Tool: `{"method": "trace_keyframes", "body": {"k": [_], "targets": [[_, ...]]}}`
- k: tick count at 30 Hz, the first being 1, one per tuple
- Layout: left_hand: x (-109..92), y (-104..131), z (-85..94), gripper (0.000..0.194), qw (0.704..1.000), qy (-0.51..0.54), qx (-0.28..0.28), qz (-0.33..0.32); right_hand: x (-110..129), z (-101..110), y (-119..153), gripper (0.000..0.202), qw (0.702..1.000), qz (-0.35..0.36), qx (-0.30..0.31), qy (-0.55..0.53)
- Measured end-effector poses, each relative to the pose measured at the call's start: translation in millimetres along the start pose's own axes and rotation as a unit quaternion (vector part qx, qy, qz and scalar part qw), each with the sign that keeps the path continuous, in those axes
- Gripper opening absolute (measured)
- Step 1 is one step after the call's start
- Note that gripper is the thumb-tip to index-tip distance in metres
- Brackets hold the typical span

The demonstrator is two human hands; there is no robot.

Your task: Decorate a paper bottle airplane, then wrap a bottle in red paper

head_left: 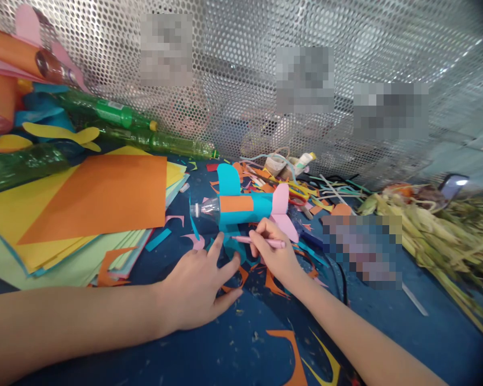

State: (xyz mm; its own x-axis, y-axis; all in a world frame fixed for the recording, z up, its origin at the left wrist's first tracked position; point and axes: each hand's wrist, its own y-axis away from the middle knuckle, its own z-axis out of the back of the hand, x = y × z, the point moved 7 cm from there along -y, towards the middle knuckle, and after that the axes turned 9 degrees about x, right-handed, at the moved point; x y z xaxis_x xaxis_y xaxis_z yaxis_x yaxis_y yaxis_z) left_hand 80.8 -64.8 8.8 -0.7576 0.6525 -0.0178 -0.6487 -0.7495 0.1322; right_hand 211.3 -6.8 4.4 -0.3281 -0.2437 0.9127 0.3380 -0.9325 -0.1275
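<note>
A plastic bottle wrapped in blue paper (261, 208) lies on its side in the middle of the table. It has an orange paper panel (236, 203), a blue paper wing (228, 179) and pink tail fins (280, 199); its clear neck and white cap point left. My right hand (277, 252) pinches a pink pen (268, 242), its tip over a blue paper piece (234, 249) just below the bottle. My left hand (201, 281) is spread flat, its fingertips at the near wing and the table. Whether that wing is fixed to the bottle I cannot tell.
Stacked coloured paper (121, 198) lies left, with green bottles (116, 112) behind it. Paper scraps (292, 354) are strewn around. Scissors (298, 197) and a glue bottle (306, 159) lie behind the wrapped bottle. Dried husks (422, 225) fill the right. A perforated metal wall (241, 64) closes the back.
</note>
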Motion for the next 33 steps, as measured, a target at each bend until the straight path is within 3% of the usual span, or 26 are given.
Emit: {"method": "trace_keyframes", "body": {"k": [17,27,33], "targets": [[0.4,0.7,1.6,0.051,1.000,0.018,0.002,0.002,-2.7,-2.6,-2.1,0.026,1.000,0.006,0.018,-0.009],[0.8,0.9,2.2,0.051,1.000,0.015,-0.003,-0.002,-4.1,6.5,1.4,0.021,0.991,-0.043,-0.053,-0.112],[0.9,1.3,1.8,0.052,1.000,0.023,-0.002,-0.003,3.9,3.6,1.1,0.024,1.000,-0.007,-0.017,-0.003]]}}
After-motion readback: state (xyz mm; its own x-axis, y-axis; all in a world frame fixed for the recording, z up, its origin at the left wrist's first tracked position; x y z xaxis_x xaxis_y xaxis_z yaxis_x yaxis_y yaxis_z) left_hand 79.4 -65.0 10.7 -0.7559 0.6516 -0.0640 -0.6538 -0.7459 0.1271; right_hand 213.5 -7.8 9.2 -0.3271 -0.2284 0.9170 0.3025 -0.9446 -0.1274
